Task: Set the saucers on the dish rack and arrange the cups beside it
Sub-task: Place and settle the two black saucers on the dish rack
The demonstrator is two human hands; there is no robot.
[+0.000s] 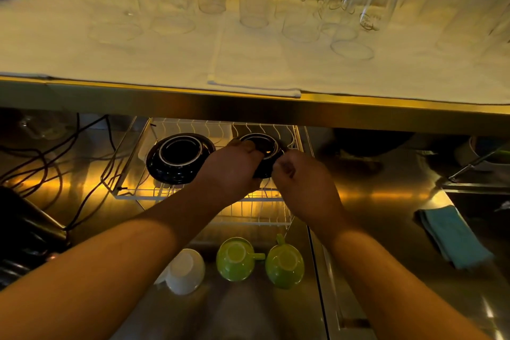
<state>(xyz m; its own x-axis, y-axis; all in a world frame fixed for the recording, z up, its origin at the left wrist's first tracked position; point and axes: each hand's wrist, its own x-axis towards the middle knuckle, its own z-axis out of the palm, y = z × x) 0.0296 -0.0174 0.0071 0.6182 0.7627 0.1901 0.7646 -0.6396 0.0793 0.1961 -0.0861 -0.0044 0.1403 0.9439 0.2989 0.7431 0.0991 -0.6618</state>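
Observation:
A white wire dish rack stands on the steel counter under a shelf. Black saucers lie upside down in its left half. Both hands hold another black saucer over the rack's right half: my left hand grips its left rim and my right hand its right rim. In front of the rack, three cups stand upside down in a row: a white cup and two green cups.
Several clear glasses stand on a white cloth on the shelf above. Dark cables trail across the counter at left. A teal cloth lies at right beside a sink edge.

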